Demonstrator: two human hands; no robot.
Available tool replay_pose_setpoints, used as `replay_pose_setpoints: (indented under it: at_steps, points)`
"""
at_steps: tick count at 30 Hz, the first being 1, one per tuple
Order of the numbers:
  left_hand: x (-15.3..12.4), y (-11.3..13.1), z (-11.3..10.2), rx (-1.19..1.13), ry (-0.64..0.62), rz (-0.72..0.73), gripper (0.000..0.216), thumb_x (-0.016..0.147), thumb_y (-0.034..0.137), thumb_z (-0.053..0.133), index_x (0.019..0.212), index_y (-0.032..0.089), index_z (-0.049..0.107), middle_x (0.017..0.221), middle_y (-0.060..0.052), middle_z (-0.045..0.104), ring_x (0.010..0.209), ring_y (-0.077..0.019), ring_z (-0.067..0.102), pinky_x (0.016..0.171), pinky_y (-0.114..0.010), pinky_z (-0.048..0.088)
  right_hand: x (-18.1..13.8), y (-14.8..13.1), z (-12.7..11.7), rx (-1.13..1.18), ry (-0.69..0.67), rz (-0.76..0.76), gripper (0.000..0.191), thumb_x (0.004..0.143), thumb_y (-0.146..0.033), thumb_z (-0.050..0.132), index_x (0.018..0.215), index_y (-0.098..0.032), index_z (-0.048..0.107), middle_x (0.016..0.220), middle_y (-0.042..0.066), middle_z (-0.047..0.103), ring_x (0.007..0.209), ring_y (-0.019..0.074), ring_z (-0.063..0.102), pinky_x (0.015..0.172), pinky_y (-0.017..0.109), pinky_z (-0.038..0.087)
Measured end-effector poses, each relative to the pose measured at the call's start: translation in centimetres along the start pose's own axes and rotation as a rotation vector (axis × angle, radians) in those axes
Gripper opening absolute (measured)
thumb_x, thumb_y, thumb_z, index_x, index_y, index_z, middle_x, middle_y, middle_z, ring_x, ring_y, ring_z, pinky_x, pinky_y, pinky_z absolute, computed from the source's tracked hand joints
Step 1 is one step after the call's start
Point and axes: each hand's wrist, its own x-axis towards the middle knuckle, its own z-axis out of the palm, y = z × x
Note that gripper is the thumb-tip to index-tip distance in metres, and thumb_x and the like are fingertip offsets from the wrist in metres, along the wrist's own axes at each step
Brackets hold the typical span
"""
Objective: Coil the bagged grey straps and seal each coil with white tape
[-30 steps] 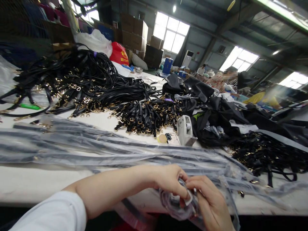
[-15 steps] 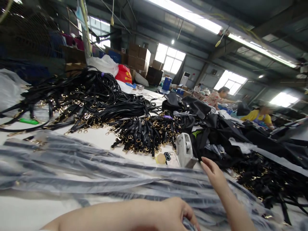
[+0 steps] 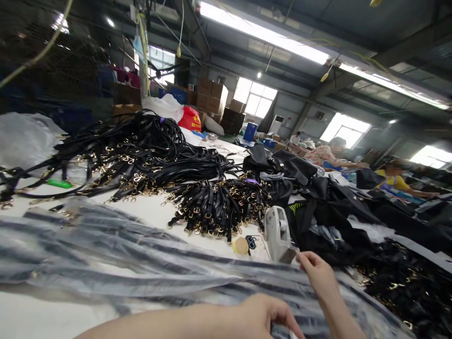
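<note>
My right hand (image 3: pixel 319 273) is at the front end of a white tape dispenser (image 3: pixel 276 230). Its thumb and fingers are pinched on the end of the tape (image 3: pixel 295 253) there. My left hand (image 3: pixel 270 314) is low in the view, its fingers curled round what looks like a plastic-wrapped strap, mostly hidden by the hand and the frame's edge. Across the table under both arms lie several long dark straps in clear plastic sleeves (image 3: pixel 148 270). Left of the dispenser are a phone (image 3: pixel 259 247) and a round yellowish roll (image 3: pixel 240 245).
Black straps with gold clasps (image 3: pixel 208 207) are heaped behind the sleeves, with longer coiled straps (image 3: pixel 151 150) at the left. Black bag pieces (image 3: pixel 339 212) and more straps (image 3: pixel 406 278) lie at the right. A green tool (image 3: pixel 59 183) rests at left. Two people work farther back at right.
My right hand has moved in to the dispenser's front end and closed its fingers on the tape. My left hand remains low, shifted slightly right. The view has turned slightly.
</note>
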Motion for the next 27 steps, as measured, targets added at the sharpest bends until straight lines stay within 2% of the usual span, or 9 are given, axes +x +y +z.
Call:
replay_pose_setpoints:
  at_steps: [2, 4, 7, 9, 14, 17, 20, 24, 27]
  points:
    - [-0.8, 1.5, 0.2, -0.017, 0.115, -0.040, 0.040, 0.062, 0.029, 0.075, 0.100, 0.018, 0.072, 0.081, 0.000, 0.068, 0.067, -0.0119, 0.055, 0.068, -0.023, 0.045, -1.8, 0.3, -0.8, -0.043, 0.010, 0.033, 0.041, 0.054, -0.059, 0.073, 0.053, -0.018, 0.066, 0.046, 0.003, 0.061, 0.044, 0.0187, 0.052, 0.046, 0.030, 0.039]
    - [-1.1, 2.6, 0.3, -0.010, 0.226, -0.040, 0.041, 0.063, 0.026, 0.072, 0.103, 0.017, 0.070, 0.079, 0.000, 0.067, 0.065, -0.0118, 0.054, 0.064, -0.023, 0.044, -4.1, -0.2, -1.8, -0.059, 0.036, 0.049, 0.043, 0.056, -0.061, 0.072, 0.057, -0.018, 0.067, 0.049, 0.004, 0.062, 0.045, 0.0186, 0.052, 0.048, 0.030, 0.040]
    - [-0.9, 3.3, 0.4, 0.023, 0.352, 0.116, 0.035, 0.068, 0.024, 0.069, 0.102, 0.014, 0.068, 0.085, -0.002, 0.067, 0.076, -0.0135, 0.057, 0.073, -0.024, 0.045, -8.4, -2.1, -3.3, 0.034, 0.034, -0.004, 0.041, 0.068, -0.061, 0.070, 0.072, -0.020, 0.068, 0.061, 0.001, 0.063, 0.057, 0.0163, 0.053, 0.057, 0.027, 0.045]
    - [-0.7, 3.4, 0.3, 0.042, 0.408, 0.182, 0.033, 0.071, 0.024, 0.068, 0.102, 0.013, 0.066, 0.090, -0.003, 0.067, 0.082, -0.0146, 0.057, 0.079, -0.025, 0.044, -11.7, -3.7, -3.7, 0.155, -0.005, -0.048, 0.037, 0.074, -0.057, 0.071, 0.075, -0.020, 0.066, 0.065, 0.000, 0.061, 0.060, 0.0146, 0.052, 0.059, 0.025, 0.046]
    - [-1.0, 3.2, 0.6, 0.068, 0.449, 0.218, 0.031, 0.074, 0.026, 0.066, 0.103, 0.015, 0.064, 0.086, -0.001, 0.065, 0.079, -0.0145, 0.056, 0.076, -0.026, 0.043, -17.8, -5.9, -1.5, 0.354, -0.100, -0.031, 0.034, 0.078, -0.052, 0.072, 0.072, -0.019, 0.064, 0.062, 0.000, 0.057, 0.057, 0.0138, 0.050, 0.053, 0.023, 0.045]
    - [-1.3, 3.2, 0.9, 0.087, 0.438, 0.236, 0.032, 0.075, 0.028, 0.065, 0.105, 0.015, 0.063, 0.083, 0.000, 0.062, 0.076, -0.0136, 0.053, 0.074, -0.025, 0.043, -18.8, -6.1, 0.6, 0.423, -0.154, 0.019, 0.036, 0.076, -0.053, 0.074, 0.070, -0.019, 0.064, 0.059, 0.000, 0.057, 0.055, 0.0127, 0.049, 0.052, 0.022, 0.043]
    - [-1.5, 3.2, 1.0, 0.105, 0.435, 0.240, 0.033, 0.074, 0.027, 0.065, 0.104, 0.015, 0.063, 0.081, 0.000, 0.061, 0.076, -0.0134, 0.052, 0.073, -0.025, 0.043, -18.7, -6.2, 2.1, 0.449, -0.128, 0.026, 0.039, 0.076, -0.054, 0.074, 0.068, -0.018, 0.063, 0.056, -0.001, 0.055, 0.052, 0.0115, 0.046, 0.051, 0.022, 0.041]
    - [-1.7, 3.2, 0.9, -0.013, 0.376, 0.264, 0.031, 0.079, 0.026, 0.053, 0.106, 0.014, 0.061, 0.083, -0.002, 0.063, 0.075, -0.0142, 0.055, 0.071, -0.026, 0.045, -18.5, -6.4, 3.0, 0.438, -0.061, 0.016, 0.042, 0.075, -0.056, 0.074, 0.063, -0.018, 0.060, 0.054, -0.002, 0.053, 0.051, 0.0111, 0.045, 0.051, 0.023, 0.039]
    - [-1.9, 3.3, 0.8, 0.084, 0.444, 0.284, 0.029, 0.079, 0.031, 0.059, 0.102, 0.014, 0.063, 0.081, -0.003, 0.064, 0.076, -0.0153, 0.057, 0.073, -0.027, 0.045, -18.7, -6.6, 3.2, 0.420, -0.084, 0.016, 0.046, 0.075, -0.059, 0.072, 0.060, -0.018, 0.060, 0.052, -0.002, 0.054, 0.050, 0.0114, 0.046, 0.051, 0.023, 0.040]
